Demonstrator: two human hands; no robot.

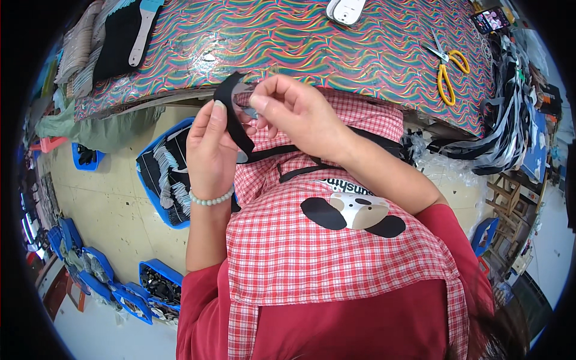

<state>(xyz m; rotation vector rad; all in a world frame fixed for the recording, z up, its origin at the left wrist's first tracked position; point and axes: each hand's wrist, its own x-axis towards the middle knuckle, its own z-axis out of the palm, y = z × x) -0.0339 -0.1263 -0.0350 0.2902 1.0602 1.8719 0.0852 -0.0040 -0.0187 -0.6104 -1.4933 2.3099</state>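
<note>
My left hand [211, 144] grips a curved black strip [241, 137], apparently fabric, between thumb and fingers. The strip stands roughly upright just off the table's near edge. Close beside it, my right hand [297, 111] is closed in a pinch, thumb against the forefinger. Between the two hands shows a small greyish, see-through piece [243, 96] next to the strip. Whether my right fingers grip that piece is too small to tell.
The table [270, 48] has a wavy multicoloured cover. Yellow-handled scissors [447, 65] lie at its right, a white oval object [346, 9] at the back. Stacked strips [77, 51] and black fabric [117, 45] lie far left. Blue bins [161, 207] stand on the floor; black strips [498, 144] hang at right.
</note>
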